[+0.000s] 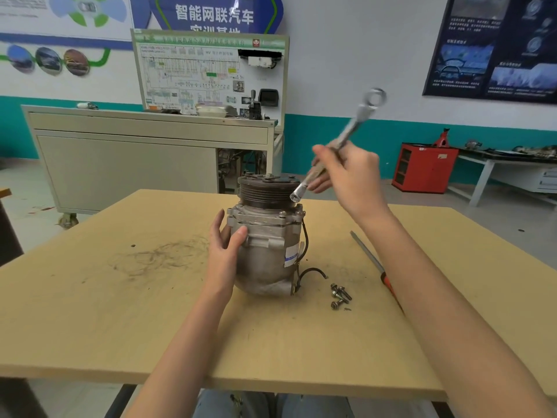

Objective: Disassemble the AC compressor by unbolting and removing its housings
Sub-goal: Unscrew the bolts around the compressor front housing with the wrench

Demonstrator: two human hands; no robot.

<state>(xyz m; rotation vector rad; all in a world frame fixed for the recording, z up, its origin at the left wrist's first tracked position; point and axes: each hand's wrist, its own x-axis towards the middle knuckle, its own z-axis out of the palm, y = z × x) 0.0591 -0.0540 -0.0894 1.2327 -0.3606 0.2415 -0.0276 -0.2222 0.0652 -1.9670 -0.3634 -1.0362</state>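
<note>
**Holding the compressor upright, wrench lifted off it**

Blurring at its far ring end, the wrench [337, 146] is slanting up toward 1 o'clock from the compressor [265, 236]. Its middle is disappearing inside the right hand [346, 173], which is gripping the shaft, and its socket end is hanging just beside the pulley [265, 188] rim. Whether it is touching there is hard to tell.

The left hand [224, 248] is clasping the compressor's 9 o'clock side, thumb lying across the front, fingertips passing out of sight behind the body. The right forearm is covering most of the red handle of the screwdriver [373, 263] lying at 3 o'clock.

The compressor is standing on end near the middle of the table [120, 312], dark ribbed pulley on top, grey cast housing below, a black wire trailing from its right side. Loose bolts [339, 295] are lying at 4 o'clock, near its base.
</note>
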